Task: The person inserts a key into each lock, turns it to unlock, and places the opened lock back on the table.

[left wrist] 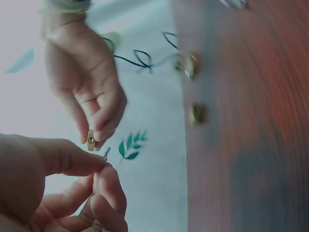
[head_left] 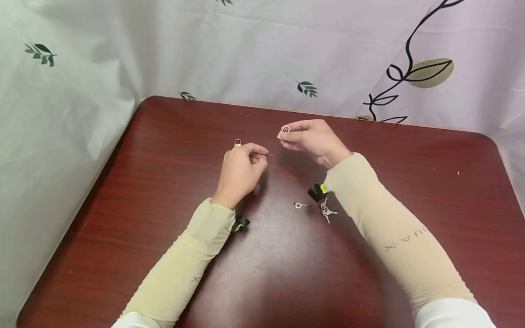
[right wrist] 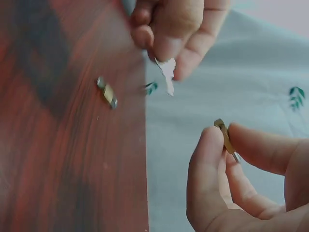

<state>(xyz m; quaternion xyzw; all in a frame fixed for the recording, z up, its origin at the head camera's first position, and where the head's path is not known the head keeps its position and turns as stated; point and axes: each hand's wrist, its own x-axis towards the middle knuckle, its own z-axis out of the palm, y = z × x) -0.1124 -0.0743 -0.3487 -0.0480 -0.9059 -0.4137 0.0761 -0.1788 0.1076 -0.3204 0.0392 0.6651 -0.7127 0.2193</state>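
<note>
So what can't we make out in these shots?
- Right wrist: the top of the held key, hidden by the left hand.
- Head: lower part of the padlock beyond the left hand, hidden by that hand.
- Left wrist: details of two brass-coloured things, blurred.
- Left wrist: a metal thing, cut off by the top edge.
- Head: teeth of the bunched keys, too small.

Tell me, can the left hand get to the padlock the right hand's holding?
Probably yes: nothing shows between the left hand and that padlock, though its fingers already pinch a key.
</note>
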